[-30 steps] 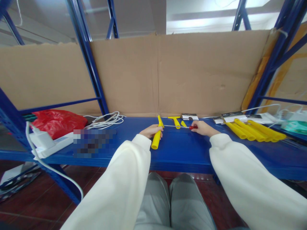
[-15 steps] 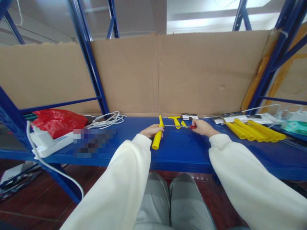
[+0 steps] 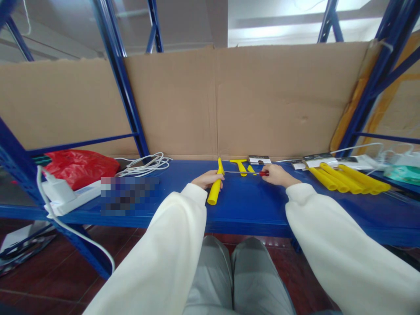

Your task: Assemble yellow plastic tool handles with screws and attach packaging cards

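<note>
My left hand [image 3: 208, 179] is closed round a yellow plastic handle-like piece [image 3: 214, 192], a tube that narrows toward its far end. In my right hand [image 3: 274, 175] is a screwdriver [image 3: 264, 173] with a red handle, gripped by the fingers. Its thin metal shaft points left, and the tip meets the side of the yellow piece near my left fingers; the exact contact is too small to make out. Just behind the shaft lie a T-shaped yellow part [image 3: 242, 167] and a small yellow piece [image 3: 251, 169] on the blue shelf [image 3: 249, 205].
Several yellow tubes [image 3: 348, 180] lie at the right beside packaged items [image 3: 317, 160]. A small black-and-white packet [image 3: 259, 160] rests at the back. Leftward are a white cable coil [image 3: 144, 166], a red plastic bag [image 3: 82, 166] and a power strip [image 3: 78, 197]. Cardboard [image 3: 269, 100] walls the rear.
My right hand and the screwdriver handle have turned very slightly. My left hand and the yellow piece stay in place.
</note>
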Demonstrator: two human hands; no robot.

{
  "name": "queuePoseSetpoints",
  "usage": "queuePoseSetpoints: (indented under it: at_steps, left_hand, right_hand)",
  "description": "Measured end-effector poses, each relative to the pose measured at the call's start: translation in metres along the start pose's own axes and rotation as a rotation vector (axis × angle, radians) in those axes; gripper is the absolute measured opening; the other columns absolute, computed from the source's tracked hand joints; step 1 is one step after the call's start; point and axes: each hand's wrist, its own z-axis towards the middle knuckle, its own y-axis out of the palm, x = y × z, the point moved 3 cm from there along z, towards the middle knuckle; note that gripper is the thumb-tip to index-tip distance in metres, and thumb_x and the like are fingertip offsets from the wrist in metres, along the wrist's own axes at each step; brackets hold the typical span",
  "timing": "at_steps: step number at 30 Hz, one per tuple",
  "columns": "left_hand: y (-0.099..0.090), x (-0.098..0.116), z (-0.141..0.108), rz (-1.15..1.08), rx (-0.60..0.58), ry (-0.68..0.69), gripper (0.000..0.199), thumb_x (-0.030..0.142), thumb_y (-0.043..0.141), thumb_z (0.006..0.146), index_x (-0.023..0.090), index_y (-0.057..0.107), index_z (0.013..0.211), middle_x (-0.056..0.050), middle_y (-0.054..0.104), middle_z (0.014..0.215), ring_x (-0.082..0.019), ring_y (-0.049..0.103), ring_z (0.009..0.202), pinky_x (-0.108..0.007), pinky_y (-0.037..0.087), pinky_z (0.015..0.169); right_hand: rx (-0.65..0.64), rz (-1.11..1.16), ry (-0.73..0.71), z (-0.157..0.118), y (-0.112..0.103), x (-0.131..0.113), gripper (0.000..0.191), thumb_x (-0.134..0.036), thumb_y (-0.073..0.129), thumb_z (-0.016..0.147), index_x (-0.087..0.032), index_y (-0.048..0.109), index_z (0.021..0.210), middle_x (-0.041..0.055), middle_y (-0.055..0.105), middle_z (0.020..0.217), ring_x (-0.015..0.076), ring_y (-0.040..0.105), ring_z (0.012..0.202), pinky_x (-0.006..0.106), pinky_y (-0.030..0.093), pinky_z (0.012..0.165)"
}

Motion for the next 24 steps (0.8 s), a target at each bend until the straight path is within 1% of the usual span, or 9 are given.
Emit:
queuePoseSetpoints:
  at_steps: [3, 6, 8, 10, 13, 16, 19, 22, 24]
  left_hand:
    - [-0.001, -0.001, 0.001, -0.004, 0.006, -0.008, 0.016, 0.015, 0.066, 0.081, 0.016, 0.054, 0.090, 0.001, 0.061, 0.053, -0.014, 0.058, 0.047, -0.025, 0.050, 0.054]
    - [-0.001, -0.002, 0.002, -0.011, -0.006, 0.002, 0.018, 0.017, 0.069, 0.080, 0.016, 0.054, 0.089, 0.001, 0.062, 0.055, -0.014, 0.059, 0.049, -0.025, 0.050, 0.054]
    - [-0.002, -0.003, 0.003, -0.016, -0.017, 0.005, 0.019, 0.018, 0.070, 0.080, 0.016, 0.054, 0.090, 0.001, 0.063, 0.056, -0.014, 0.060, 0.049, -0.025, 0.050, 0.054]
    - [-0.002, -0.004, 0.004, -0.018, -0.018, -0.002, 0.020, 0.019, 0.071, 0.079, 0.017, 0.054, 0.090, 0.001, 0.062, 0.054, -0.014, 0.060, 0.048, -0.025, 0.050, 0.053]
    - [-0.002, -0.004, 0.005, -0.011, -0.010, -0.019, 0.022, 0.020, 0.072, 0.079, 0.017, 0.053, 0.089, 0.002, 0.061, 0.053, -0.013, 0.059, 0.046, -0.024, 0.049, 0.051]
    - [-0.002, -0.003, 0.004, -0.008, -0.004, -0.015, 0.020, 0.019, 0.071, 0.080, 0.017, 0.053, 0.088, 0.002, 0.061, 0.052, -0.013, 0.058, 0.045, -0.023, 0.049, 0.050]
    - [-0.001, -0.003, 0.003, -0.022, -0.013, -0.005, 0.023, 0.020, 0.074, 0.079, 0.017, 0.053, 0.087, 0.002, 0.061, 0.052, -0.013, 0.058, 0.044, -0.023, 0.048, 0.048]
    - [-0.001, -0.003, 0.003, -0.027, -0.023, -0.006, 0.026, 0.022, 0.077, 0.077, 0.017, 0.053, 0.087, 0.002, 0.062, 0.054, -0.013, 0.058, 0.045, -0.022, 0.047, 0.048]
    - [-0.002, -0.004, 0.004, -0.017, -0.020, -0.017, 0.025, 0.022, 0.076, 0.077, 0.017, 0.054, 0.088, 0.002, 0.062, 0.054, -0.013, 0.058, 0.045, -0.023, 0.047, 0.048]
  right_hand:
    - [0.020, -0.035, -0.006, -0.001, -0.003, -0.001, 0.009, -0.019, 0.061, 0.079, -0.021, 0.067, 0.086, 0.0098, 0.074, 0.100, 0.0237, 0.068, 0.092, 0.029, 0.046, 0.077]
    - [0.004, -0.045, 0.045, -0.004, -0.005, -0.002, 0.009, -0.022, 0.060, 0.082, -0.021, 0.064, 0.089, 0.0099, 0.074, 0.090, 0.0235, 0.068, 0.084, 0.028, 0.042, 0.069]
    - [-0.002, -0.059, 0.058, -0.005, -0.005, -0.003, 0.011, -0.022, 0.059, 0.083, -0.022, 0.063, 0.093, 0.0096, 0.073, 0.085, 0.0240, 0.068, 0.081, 0.029, 0.040, 0.068]
    - [0.005, -0.075, 0.045, -0.005, -0.006, -0.005, 0.014, -0.022, 0.058, 0.083, -0.021, 0.063, 0.095, 0.0099, 0.074, 0.087, 0.0251, 0.068, 0.085, 0.030, 0.040, 0.072]
    - [-0.008, -0.083, 0.031, -0.005, -0.005, -0.006, 0.015, -0.022, 0.057, 0.083, -0.021, 0.065, 0.095, 0.0104, 0.076, 0.098, 0.0260, 0.068, 0.094, 0.033, 0.040, 0.079]
    - [-0.038, -0.107, 0.020, -0.006, -0.005, -0.007, 0.011, -0.024, 0.057, 0.084, -0.020, 0.066, 0.086, 0.0115, 0.076, 0.102, 0.0270, 0.068, 0.098, 0.035, 0.041, 0.082]
    - [-0.031, -0.133, 0.020, -0.007, -0.008, -0.008, 0.014, -0.027, 0.057, 0.086, -0.019, 0.067, 0.081, 0.0144, 0.075, 0.101, 0.0283, 0.068, 0.097, 0.034, 0.042, 0.079]
    - [-0.035, -0.131, 0.086, -0.009, -0.011, -0.009, 0.015, -0.029, 0.057, 0.089, -0.019, 0.067, 0.089, 0.0171, 0.074, 0.098, 0.0292, 0.070, 0.094, 0.033, 0.044, 0.073]
    - [-0.036, -0.126, 0.114, -0.009, -0.013, -0.009, 0.016, -0.032, 0.059, 0.089, -0.019, 0.067, 0.096, 0.0164, 0.075, 0.096, 0.0292, 0.070, 0.093, 0.031, 0.044, 0.070]
